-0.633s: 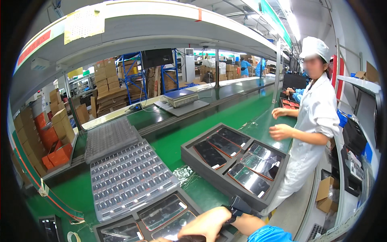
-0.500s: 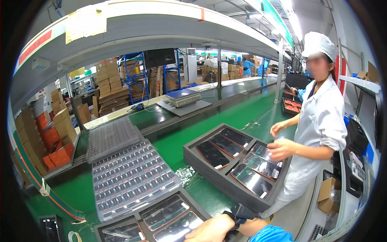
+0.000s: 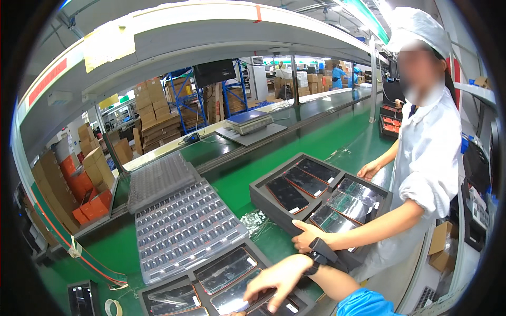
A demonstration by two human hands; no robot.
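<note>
My right hand [image 3: 279,282], in a blue sleeve with a black wristband, reaches over a dark foam tray [image 3: 308,304] at the lower edge. Its fingers are spread and bent down above glossy black phones [image 3: 226,273] with orange rims and white labels; whether the fingertips touch one, I cannot tell. My left hand does not show; a skin-coloured sliver at the bottom edge is too small to make out. Just beyond stands a second dark foam tray [image 3: 274,217] of similar phones. A co-worker's hand [image 3: 308,235] grips its near corner, and their other hand [image 3: 369,169] is by its far side.
Left of the trays lies a clear plastic tray [image 3: 184,231] with rows of small pockets, another [image 3: 161,179] behind it. A tape roll [image 3: 113,307] and a black box [image 3: 84,299] sit at lower left. A scale [image 3: 250,122] stands beyond the green bench [image 3: 226,184]. The co-worker [image 3: 429,147] stands right.
My right hand has lifted, and its fingers have spread over the phones. The co-worker has leaned closer and taken hold of the second foam tray. The whole view has shifted slightly.
</note>
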